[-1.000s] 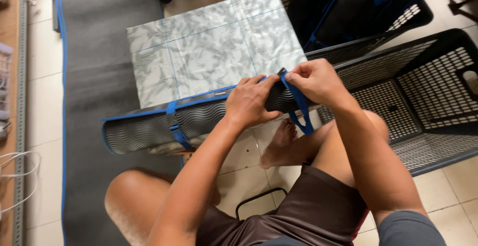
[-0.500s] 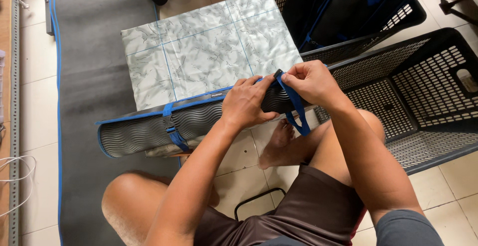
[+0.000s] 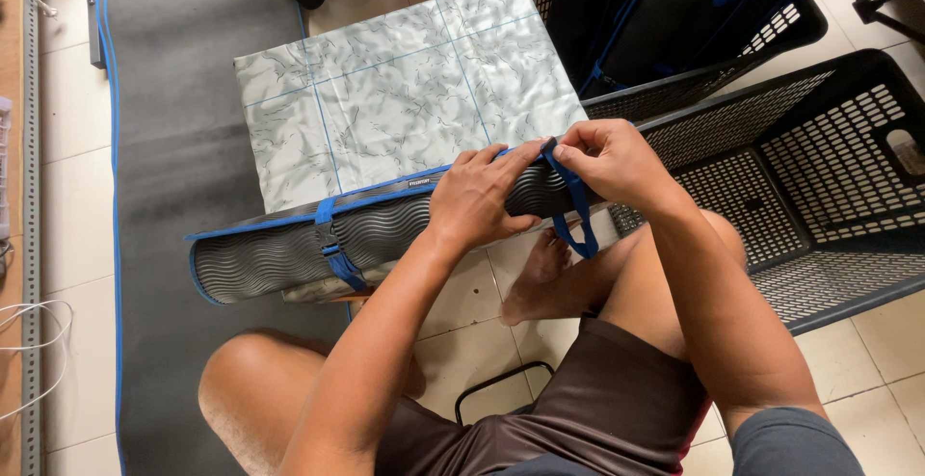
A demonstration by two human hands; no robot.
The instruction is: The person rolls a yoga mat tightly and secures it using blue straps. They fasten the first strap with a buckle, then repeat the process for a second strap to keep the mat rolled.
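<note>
A long grey floor mat (image 3: 183, 148) edged in blue runs up the left of the tiled floor, and a pale green marbled sheet (image 3: 405, 100), crossed by thin blue lines, lies spread at its right side. Two black lattice plastic crates stand to the right: the near crate (image 3: 819, 177) sits just beside the person's knee, the far crate (image 3: 713, 42) holds a dark bag with blue trim. A rolled grey mat (image 3: 318, 245) with a wavy ribbed surface and blue piping lies across the front edge of the marbled sheet, above the person's bare foot (image 3: 540, 274). A small dark rectangular label (image 3: 420, 184) sits on the blue piping near the roll's middle; its print is too small to read. The left hand (image 3: 482, 201) presses flat on the right end of the roll, fingers spread over it. The right hand (image 3: 607, 158) pinches a blue strap (image 3: 573, 211) that loops around that end, thumb and forefinger closed on it. A second blue strap (image 3: 332, 250) with a buckle wraps the roll further left, well apart from both hands.
</note>
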